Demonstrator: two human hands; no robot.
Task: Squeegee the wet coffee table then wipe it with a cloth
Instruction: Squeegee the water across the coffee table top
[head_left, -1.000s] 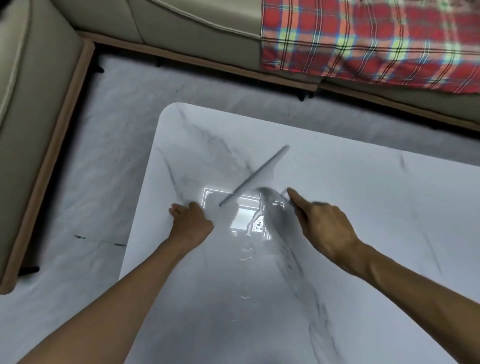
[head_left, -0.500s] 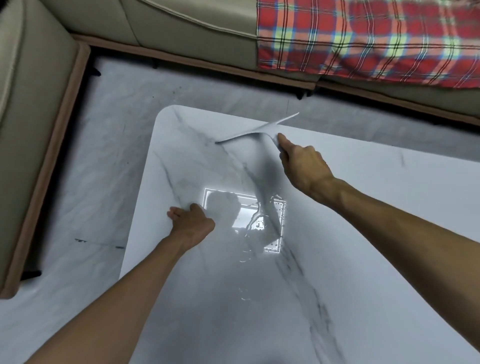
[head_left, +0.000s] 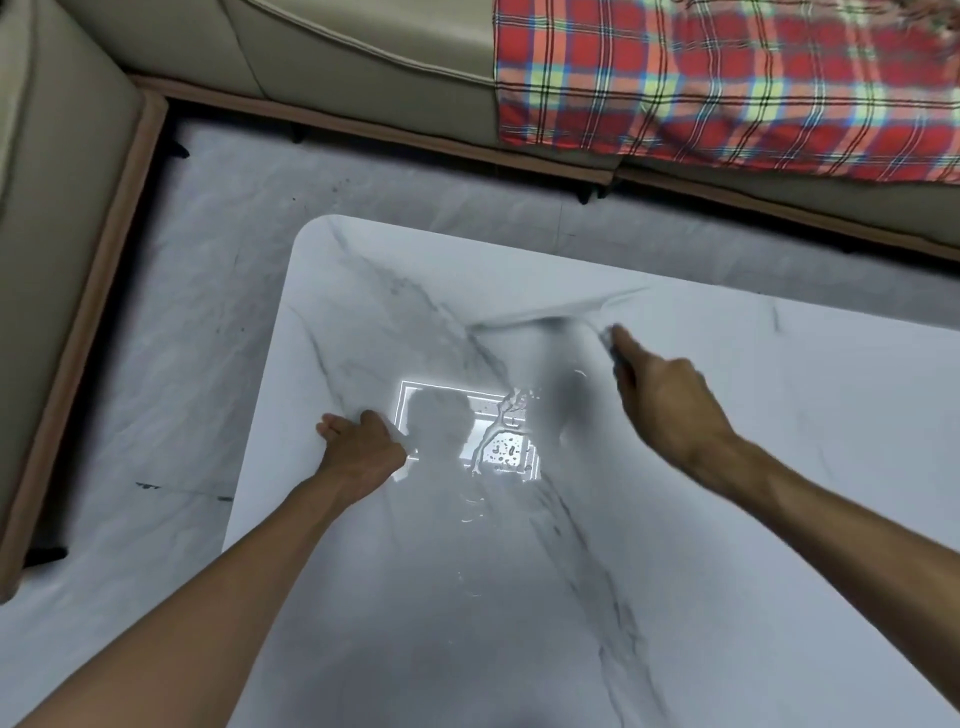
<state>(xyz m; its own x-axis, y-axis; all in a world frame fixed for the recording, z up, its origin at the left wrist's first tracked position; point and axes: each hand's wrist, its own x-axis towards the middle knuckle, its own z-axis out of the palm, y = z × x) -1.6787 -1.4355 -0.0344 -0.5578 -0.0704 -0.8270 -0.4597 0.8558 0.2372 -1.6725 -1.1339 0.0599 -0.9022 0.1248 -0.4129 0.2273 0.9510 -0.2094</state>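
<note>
Right hand (head_left: 670, 410) grips the squeegee (head_left: 558, 314) by its handle, blade out past the fingertips

Blurred blade lies on the wet coffee table (head_left: 779, 467), just up and left of the hand, near the far edge; left hand (head_left: 358, 447) rests on the tabletop beside the puddle (head_left: 504, 447), holding nothing.

Blurred pale squeegee (head_left: 550, 316) across the far part of the marble coffee table (head_left: 779, 467) — wet mid-top.

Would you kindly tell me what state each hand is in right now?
Left hand: open, resting on the coffee table.
Right hand: closed around the squeegee handle; the view is motion-blurred.
</note>
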